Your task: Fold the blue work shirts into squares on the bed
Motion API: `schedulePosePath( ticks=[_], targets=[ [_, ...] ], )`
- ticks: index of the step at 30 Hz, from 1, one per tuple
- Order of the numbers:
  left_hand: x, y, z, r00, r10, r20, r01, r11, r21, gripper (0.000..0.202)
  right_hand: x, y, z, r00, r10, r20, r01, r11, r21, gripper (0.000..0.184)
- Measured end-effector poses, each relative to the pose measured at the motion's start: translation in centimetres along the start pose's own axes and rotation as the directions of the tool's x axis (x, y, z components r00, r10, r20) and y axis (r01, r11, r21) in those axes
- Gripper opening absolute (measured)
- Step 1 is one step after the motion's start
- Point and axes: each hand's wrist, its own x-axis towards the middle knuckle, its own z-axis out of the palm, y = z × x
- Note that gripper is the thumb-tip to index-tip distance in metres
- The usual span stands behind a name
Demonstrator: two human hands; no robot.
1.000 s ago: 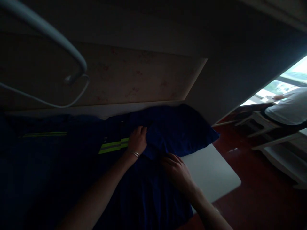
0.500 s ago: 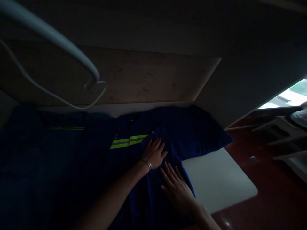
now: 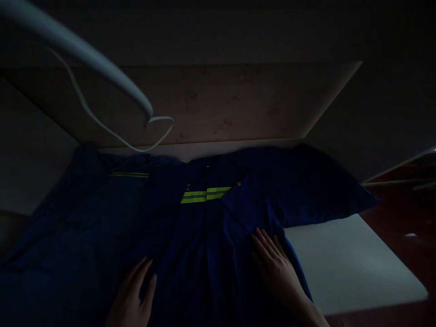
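Observation:
A dark blue work jacket (image 3: 218,227) lies spread out front side up, with a yellow-green reflective stripe (image 3: 206,195) across its chest. One sleeve (image 3: 316,190) stretches out to the right. My right hand (image 3: 274,261) rests flat on the jacket's right side, fingers extended. At the lower left, my left hand (image 3: 134,290) is over the jacket's left part, its fingers apart and holding nothing. Whether its palm touches the cloth is hard to tell in the dim light. Another dark blue garment (image 3: 85,213) with thin yellow stripes lies to the left.
A white board or tabletop (image 3: 350,263) shows under the jacket at the right. Behind is a flower-patterned panel (image 3: 238,104). A pale curved bar (image 3: 102,63) with a white cord (image 3: 112,133) hangs at upper left. Reddish floor (image 3: 402,227) lies at the right.
My left hand has moved from the chest stripe down and left, off the jacket's middle. My right hand stays on the right side. The view has turned left.

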Motion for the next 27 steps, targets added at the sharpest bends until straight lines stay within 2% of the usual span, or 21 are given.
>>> schedulePosePath(
  ticks=[3, 7, 10, 12, 15, 18, 21, 24, 27],
  targets=[
    [-1.0, -1.5, -0.1, 0.999, 0.025, 0.019, -0.026, 0.998, 0.052, 0.039, 0.3, -0.3, 0.3, 0.996, 0.029, -0.082, -0.029, 1.000, -0.007, 0.046],
    [-1.7, -1.3, 0.0, 0.986, 0.118, 0.115, -0.133, 0.982, 0.134, 0.041, 0.2, 0.0, 0.5, 0.994, 0.021, -0.103, -0.019, 1.000, 0.017, 0.045],
    [-1.2, -1.0, -0.5, 0.981, 0.145, 0.130, -0.169, 0.965, 0.199, 0.041, -0.1, 0.3, 0.6, 0.995, 0.032, -0.095, -0.028, 0.998, 0.048, 0.046],
    [0.2, -0.3, -1.1, 0.978, 0.167, 0.122, -0.192, 0.953, 0.236, 0.039, -0.2, 0.3, 0.6, 0.995, 0.040, -0.093, -0.034, 0.998, 0.058, 0.045],
    [4.4, 1.6, -1.5, 0.970, 0.230, 0.079, -0.243, 0.927, 0.286, 0.037, 0.0, 0.0, 0.6, 0.993, 0.052, -0.107, -0.047, 0.998, 0.044, 0.042],
    [9.2, 3.0, -0.8, 0.954, 0.298, 0.041, -0.295, 0.896, 0.332, 0.045, 0.2, -0.3, 0.7, 0.990, 0.049, -0.129, -0.046, 0.999, 0.025, 0.042],
    [12.6, 2.7, 0.6, 0.945, 0.314, 0.092, -0.325, 0.871, 0.368, 0.043, 0.2, -0.5, 0.5, 0.991, 0.050, -0.123, -0.047, 0.999, 0.023, 0.042],
    [13.5, 1.5, 1.5, 0.948, 0.268, 0.171, -0.316, 0.851, 0.420, 0.040, 0.3, -0.6, 0.3, 0.991, 0.062, -0.116, -0.058, 0.998, 0.036, 0.041],
    [12.7, 0.9, 1.3, 0.948, 0.265, 0.173, -0.316, 0.834, 0.453, 0.042, 0.2, -0.6, 0.3, 0.990, 0.071, -0.121, -0.066, 0.997, 0.047, 0.041]
  ],
)
